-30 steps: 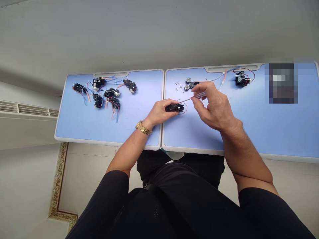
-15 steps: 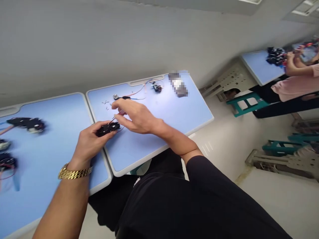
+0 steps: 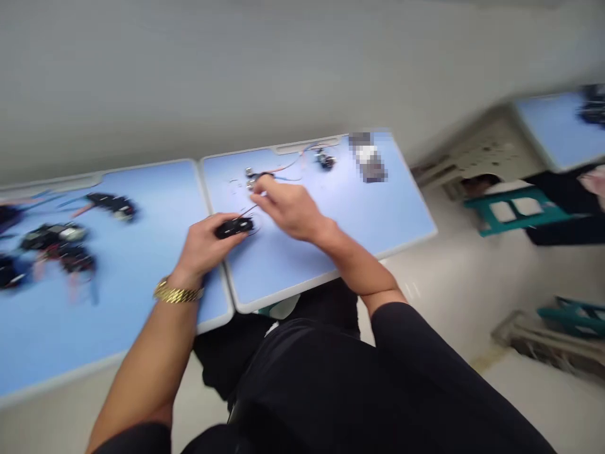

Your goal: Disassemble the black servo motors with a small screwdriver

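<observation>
My left hand point(image 3: 208, 244) is closed around a small black part point(image 3: 234, 227) with a thin wire looping out at its right end. My right hand point(image 3: 290, 205) is pinched just above and to the right of it, gripping a screwdriver whose thin shaft point(image 3: 247, 210) slants down to the black part; its handle is mostly hidden by the fingers. Beyond my right fingers lies a black piece with a silvery round end point(image 3: 249, 171). Tiny screws point(image 3: 233, 181) are scattered to its left, blurred.
Blue tables point(image 3: 297, 252) adjoin at a narrow gap. A wired black part point(image 3: 325, 159) and a pixelated object point(image 3: 367, 157) lie at the far right. Several black assemblies point(image 3: 54, 236) cover the left table. A teal stool point(image 3: 515, 210) stands on the floor, near another person's dark-clothed leg point(image 3: 570, 217).
The view has swung left, so the tables appear further right and more left-hand assemblies show. My left hand still grips the black part; my right hand stays above it with the screwdriver.
</observation>
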Action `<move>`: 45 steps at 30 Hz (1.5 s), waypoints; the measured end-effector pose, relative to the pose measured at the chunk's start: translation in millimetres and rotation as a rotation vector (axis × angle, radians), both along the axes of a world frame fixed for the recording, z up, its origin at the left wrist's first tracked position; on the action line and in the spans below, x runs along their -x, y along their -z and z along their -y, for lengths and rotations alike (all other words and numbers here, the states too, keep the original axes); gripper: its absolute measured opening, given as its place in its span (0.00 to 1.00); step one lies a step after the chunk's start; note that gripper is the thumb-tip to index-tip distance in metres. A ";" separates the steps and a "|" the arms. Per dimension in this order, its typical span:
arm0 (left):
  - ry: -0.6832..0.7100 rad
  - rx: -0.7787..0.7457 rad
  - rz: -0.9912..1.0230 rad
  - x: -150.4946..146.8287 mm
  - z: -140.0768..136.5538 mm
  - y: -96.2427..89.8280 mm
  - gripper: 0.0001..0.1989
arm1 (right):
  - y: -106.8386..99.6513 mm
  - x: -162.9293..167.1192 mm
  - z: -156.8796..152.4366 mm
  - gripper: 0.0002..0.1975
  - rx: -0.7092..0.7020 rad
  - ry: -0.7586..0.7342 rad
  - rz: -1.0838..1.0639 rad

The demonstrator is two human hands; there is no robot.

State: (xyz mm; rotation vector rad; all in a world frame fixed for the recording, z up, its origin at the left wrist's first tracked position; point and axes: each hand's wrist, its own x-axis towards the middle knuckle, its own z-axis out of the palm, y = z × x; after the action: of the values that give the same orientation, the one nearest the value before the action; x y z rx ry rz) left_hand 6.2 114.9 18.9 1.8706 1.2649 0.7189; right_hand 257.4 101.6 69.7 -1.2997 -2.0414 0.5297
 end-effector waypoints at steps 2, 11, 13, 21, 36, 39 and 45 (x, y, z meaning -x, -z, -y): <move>0.019 0.001 0.034 -0.7 2.5 1.8 0.21 | 4.9 -0.2 2.4 0.08 -0.099 -0.061 -0.053; 0.097 -0.006 0.151 -1.4 5.8 16.1 0.17 | 7.6 -4.7 7.4 0.09 -0.186 0.068 -0.076; 0.096 -0.006 0.154 -1.8 6.2 15.3 0.17 | 6.6 -4.7 7.4 0.08 -0.203 0.057 -0.075; 0.091 0.015 0.137 -1.2 5.5 14.6 0.17 | 8.1 -4.5 7.3 0.05 -0.181 0.072 -0.074; 0.093 0.034 0.144 -1.3 5.9 13.3 0.17 | 4.4 -3.6 8.1 0.07 -0.171 0.013 -0.104; 0.100 0.027 0.158 -0.8 5.6 14.7 0.17 | 2.5 -3.3 8.5 0.08 -0.171 0.007 -0.111; 0.092 0.022 0.158 -1.8 6.0 14.2 0.17 | 2.8 -4.4 7.8 0.05 -0.210 0.074 -0.092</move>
State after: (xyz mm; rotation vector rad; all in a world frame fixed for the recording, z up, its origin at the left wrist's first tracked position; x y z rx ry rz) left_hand 8.1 108.9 4.7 1.8044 1.0763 0.7838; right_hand 261.8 93.9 66.9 -1.1986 -1.9087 0.3255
